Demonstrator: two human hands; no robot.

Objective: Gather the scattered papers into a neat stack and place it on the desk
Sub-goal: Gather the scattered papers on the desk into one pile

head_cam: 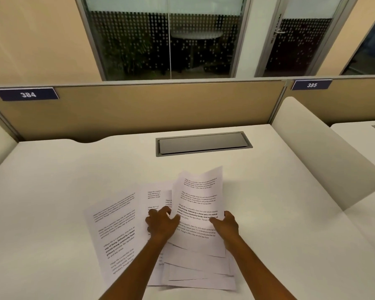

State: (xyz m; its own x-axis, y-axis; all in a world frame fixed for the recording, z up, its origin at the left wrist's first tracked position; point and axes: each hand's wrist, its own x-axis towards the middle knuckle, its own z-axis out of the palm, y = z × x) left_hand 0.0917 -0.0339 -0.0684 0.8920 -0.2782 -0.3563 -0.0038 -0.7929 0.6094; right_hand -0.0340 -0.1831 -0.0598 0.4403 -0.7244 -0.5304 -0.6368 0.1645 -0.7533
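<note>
Thin white printed paper sheets [198,204] lie on a smooth matt cream desk [74,180] with a brushed grey metal flap [202,144].

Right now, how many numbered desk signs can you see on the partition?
2. Sign 384 sits at the partition's top left; sign 385 sits at the top right, over the neighbouring desk. More may lie outside the view.

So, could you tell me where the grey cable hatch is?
The grey cable hatch is set into the desk at the back, right of centre, beyond the papers.
</note>
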